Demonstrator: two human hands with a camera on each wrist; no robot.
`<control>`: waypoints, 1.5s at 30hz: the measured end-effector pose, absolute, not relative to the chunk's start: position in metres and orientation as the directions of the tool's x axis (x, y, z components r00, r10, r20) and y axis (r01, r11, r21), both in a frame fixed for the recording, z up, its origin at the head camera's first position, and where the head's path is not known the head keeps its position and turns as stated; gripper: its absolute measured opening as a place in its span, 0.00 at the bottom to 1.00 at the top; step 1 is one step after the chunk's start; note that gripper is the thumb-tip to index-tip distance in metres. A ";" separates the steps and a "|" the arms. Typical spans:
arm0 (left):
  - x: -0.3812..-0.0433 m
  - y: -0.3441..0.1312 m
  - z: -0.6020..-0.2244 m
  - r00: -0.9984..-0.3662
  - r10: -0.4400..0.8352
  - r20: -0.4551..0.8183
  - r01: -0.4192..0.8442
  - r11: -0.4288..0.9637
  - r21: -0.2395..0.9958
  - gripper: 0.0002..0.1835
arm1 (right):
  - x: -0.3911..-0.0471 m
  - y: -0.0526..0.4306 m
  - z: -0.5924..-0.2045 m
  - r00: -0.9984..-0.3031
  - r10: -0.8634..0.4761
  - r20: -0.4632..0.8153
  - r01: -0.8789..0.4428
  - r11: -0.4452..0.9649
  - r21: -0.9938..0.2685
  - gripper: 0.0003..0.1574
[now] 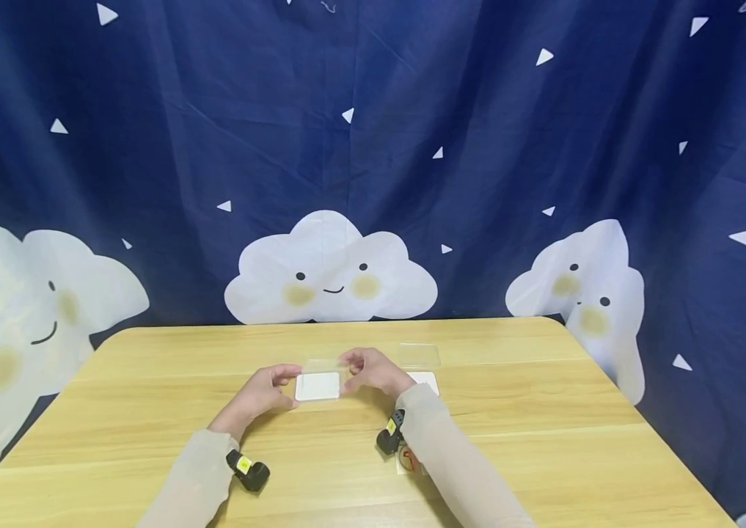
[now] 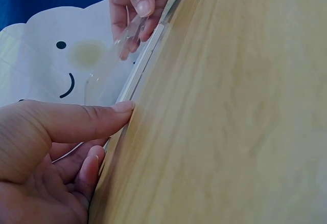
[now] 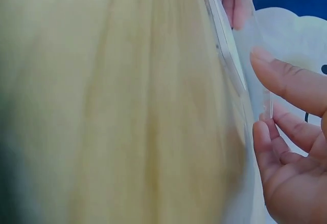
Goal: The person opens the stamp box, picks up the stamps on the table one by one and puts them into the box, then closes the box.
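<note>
A thin white slab [image 1: 317, 386] with rounded corners lies on the wooden table in a low clear plastic case, between the two hands. My left hand [image 1: 270, 389] grips the case's left end, thumb [image 2: 104, 121] along its near edge and fingers on its far side. On the far side a clear plastic lid [image 1: 323, 364] stands tilted up behind the slab. Its right edge is pinched between the thumb and fingers of my right hand [image 1: 373, 370]. In the right wrist view the clear lid [image 3: 253, 40] rises beside the slab's edge [image 3: 225, 42].
A second white slab [image 1: 424, 380] is partly covered by the right forearm, with another clear cover [image 1: 419, 356] lying behind it. Under the right wrist lies a small clear packet with a red mark [image 1: 407, 460]. A dark blue curtain [image 1: 373, 161] hangs behind the table [image 1: 148, 411].
</note>
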State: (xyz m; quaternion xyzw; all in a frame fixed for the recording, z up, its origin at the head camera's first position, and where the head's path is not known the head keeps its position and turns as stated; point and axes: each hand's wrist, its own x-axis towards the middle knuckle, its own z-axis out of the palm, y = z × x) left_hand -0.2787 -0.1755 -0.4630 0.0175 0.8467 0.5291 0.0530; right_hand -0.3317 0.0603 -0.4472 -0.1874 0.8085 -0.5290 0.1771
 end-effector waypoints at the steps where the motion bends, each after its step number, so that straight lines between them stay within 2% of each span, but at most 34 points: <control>1: -0.279 -0.176 -0.463 -0.994 0.087 -0.071 -0.025 0.439 0.898 0.36 | -0.333 0.061 -0.447 -0.869 -0.487 -0.086 -0.113 0.364 -0.924 0.35; 13: -0.278 -0.178 -0.465 -0.993 0.087 -0.080 -0.035 0.430 0.902 0.35 | -0.341 0.060 -0.447 -0.894 -0.441 -0.081 -0.087 0.349 -0.933 0.36; 31: -0.280 -0.181 -0.467 -0.993 0.092 -0.077 -0.034 0.404 0.914 0.35 | -0.358 0.046 -0.446 -0.887 -0.461 -0.022 -0.173 0.375 -0.911 0.35; 45: -0.278 -0.179 -0.462 -0.993 0.099 -0.070 -0.021 0.429 0.903 0.34 | -0.364 0.045 -0.452 -0.915 -0.401 -0.042 -0.109 0.348 -0.931 0.36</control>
